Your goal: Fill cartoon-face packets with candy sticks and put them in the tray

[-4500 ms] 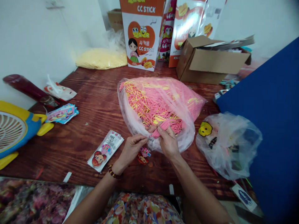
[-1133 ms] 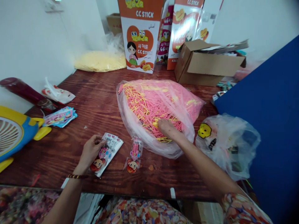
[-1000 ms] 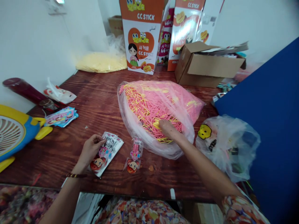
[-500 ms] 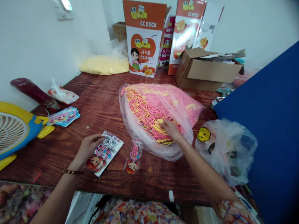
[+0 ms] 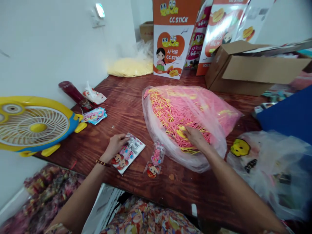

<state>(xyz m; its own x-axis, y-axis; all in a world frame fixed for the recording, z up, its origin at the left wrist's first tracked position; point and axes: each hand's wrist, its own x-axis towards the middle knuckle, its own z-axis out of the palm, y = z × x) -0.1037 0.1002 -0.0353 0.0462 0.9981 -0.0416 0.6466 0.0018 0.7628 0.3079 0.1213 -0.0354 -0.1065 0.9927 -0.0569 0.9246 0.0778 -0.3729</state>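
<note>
My left hand [image 5: 115, 147] lies over a small stack of printed plastic packets [image 5: 128, 156] with cartoon faces. Its fingers and thumb are pinched at the top packet's edge. My right hand [image 5: 195, 137] reaches into a large clear plastic bag [image 5: 156, 128] of thin pink and yellow sticks [image 5: 168, 118]. Its fingers are closed on a bunch of yellow sticks [image 5: 180, 132]; the fingertips are partly hidden. Between the hands, a packet with pink sticks in it [image 5: 156, 157] lies flat on the wooden table [image 5: 124, 113].
A yellow and blue fan [image 5: 39, 126] stands at the left, near blue printed packets [image 5: 95, 115], a tissue pack [image 5: 95, 96] and a dark red bottle [image 5: 71, 92]. Behind are printed cartons [image 5: 168, 42] and an open cardboard box [image 5: 253, 70]. A tied plastic bag [image 5: 270, 169] sits at right.
The view has swung left, so everything sits further right in the picture. A second cartoon face now shows on the packets under my left hand. My right hand stays in the bag at the yellow sticks.
</note>
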